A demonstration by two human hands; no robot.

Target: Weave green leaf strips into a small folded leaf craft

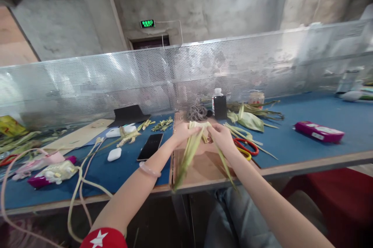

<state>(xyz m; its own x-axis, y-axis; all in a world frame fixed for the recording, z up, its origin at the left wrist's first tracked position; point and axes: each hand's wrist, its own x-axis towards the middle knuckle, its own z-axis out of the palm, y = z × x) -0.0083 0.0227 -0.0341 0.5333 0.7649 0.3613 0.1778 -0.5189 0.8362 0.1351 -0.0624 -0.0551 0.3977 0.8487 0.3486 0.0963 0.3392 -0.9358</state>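
My left hand (183,132) and my right hand (222,137) are close together over the brown board, their fingers closed on a pale green corn husk (192,148). A broad end of the husk hangs below my left hand, and a thinner strip drops beneath my right. The pinched part between the fingers is partly covered. Beside my right hand lie scissors with red handles (251,146) and a yellow-handled pair (245,155). More husk pieces (252,121) rest behind them. A black phone (150,147) is just left of my left forearm.
Behind the board stand a coil of grey cord (197,113) and a dark-labelled bottle (220,105). A purple tissue pack (319,131) lies at right. A white earbud case (114,154) and looping cables (80,180) are at left. A perforated metal screen (140,81) borders the table.
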